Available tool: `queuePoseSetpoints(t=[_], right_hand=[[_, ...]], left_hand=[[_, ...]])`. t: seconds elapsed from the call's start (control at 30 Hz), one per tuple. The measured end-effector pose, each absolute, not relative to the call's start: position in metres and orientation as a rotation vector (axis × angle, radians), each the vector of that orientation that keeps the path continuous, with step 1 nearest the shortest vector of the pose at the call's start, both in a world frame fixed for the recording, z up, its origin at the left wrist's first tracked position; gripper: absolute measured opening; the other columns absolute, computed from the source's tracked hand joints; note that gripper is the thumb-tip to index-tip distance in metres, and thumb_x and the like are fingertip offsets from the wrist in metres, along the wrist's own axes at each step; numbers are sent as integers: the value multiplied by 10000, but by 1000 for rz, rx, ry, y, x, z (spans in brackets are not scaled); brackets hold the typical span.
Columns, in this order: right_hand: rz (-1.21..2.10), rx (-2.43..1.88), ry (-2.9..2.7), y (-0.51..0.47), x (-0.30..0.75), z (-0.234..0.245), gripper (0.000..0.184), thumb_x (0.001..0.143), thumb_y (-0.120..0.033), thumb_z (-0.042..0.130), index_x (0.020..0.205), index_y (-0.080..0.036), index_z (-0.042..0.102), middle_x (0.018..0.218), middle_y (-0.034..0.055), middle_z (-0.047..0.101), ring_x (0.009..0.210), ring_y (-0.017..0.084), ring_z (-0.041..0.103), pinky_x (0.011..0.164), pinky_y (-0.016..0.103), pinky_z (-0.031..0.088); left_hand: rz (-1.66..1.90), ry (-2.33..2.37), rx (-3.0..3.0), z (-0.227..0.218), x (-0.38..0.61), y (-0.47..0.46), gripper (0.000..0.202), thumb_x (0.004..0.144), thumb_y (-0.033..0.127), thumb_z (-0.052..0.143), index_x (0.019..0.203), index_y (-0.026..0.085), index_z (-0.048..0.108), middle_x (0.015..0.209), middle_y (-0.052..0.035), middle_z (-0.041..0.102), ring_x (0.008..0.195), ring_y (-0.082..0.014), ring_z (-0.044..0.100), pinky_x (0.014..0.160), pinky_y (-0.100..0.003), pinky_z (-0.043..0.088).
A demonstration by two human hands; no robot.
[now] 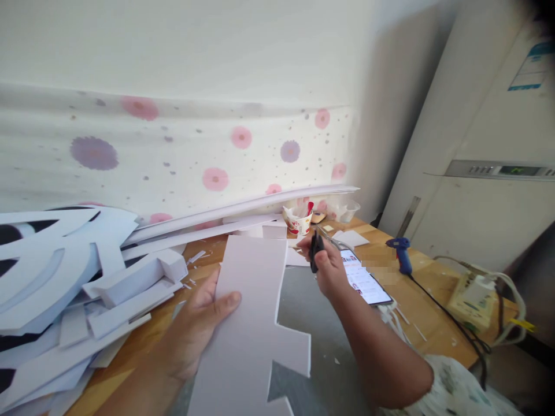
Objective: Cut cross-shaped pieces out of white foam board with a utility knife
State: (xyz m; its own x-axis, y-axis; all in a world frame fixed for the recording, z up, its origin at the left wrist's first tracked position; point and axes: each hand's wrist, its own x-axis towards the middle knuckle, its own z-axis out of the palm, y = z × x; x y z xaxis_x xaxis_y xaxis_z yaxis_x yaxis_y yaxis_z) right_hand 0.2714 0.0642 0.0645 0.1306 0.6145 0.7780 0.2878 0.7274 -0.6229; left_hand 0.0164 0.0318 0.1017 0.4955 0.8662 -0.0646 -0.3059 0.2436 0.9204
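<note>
I saw white board (pixel 247 323) clamped under left hand (pixel 195 329) fingers; right hand (pixel 327 268) fingers gripped scissors (pixel 315 251), maybe. Needed steady hold.

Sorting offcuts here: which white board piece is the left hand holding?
The long strip with a stepped right edge, under the left hand; other pieces lie piled aside. Right hand holds scissors.

Head-worn camera looks forward and down, close over the wooden table (pixel 433 315).

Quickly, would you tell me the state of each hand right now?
Left hand: closed on the white foam board, thumb on top.
Right hand: closed around the black-handled scissors.
</note>
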Motion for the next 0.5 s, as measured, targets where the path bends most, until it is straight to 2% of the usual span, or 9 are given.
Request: queuePoseSetpoints(t=[0.13, 0.3, 0.5], right_hand=[[247, -714, -1656, 51, 251, 72, 575, 870, -750, 495, 827, -203, 667, 691, 13, 579, 634, 175, 528, 610, 301, 404], [6, -625, -1799, 49, 243, 76, 527, 933, -692, 452, 873, -202, 636, 709, 25, 603, 650, 174, 540, 619, 302, 407], [-84, -640, -1818, 46, 253, 83, 536, 924, -708, 455, 834, -206, 619, 667, 14, 574, 611, 166, 529, 587, 291, 395]], left_hand=[[880, 636, 1063, 104, 10, 40, 904, 727, 353, 843, 1476, 289, 341, 1031, -107, 768, 684, -274, 754, 512, -281, 585], [869, 628, 1030, 103, 13, 39, 883, 720, 314, 846, 1462, 315, 367, 1066, -87, 771, 735, -269, 761, 531, -255, 574], [891, 663, 980, 105, 18, 27, 897, 668, 320, 878, 1440, 288, 422, 1072, -98, 778, 785, -296, 765, 594, -294, 599]])
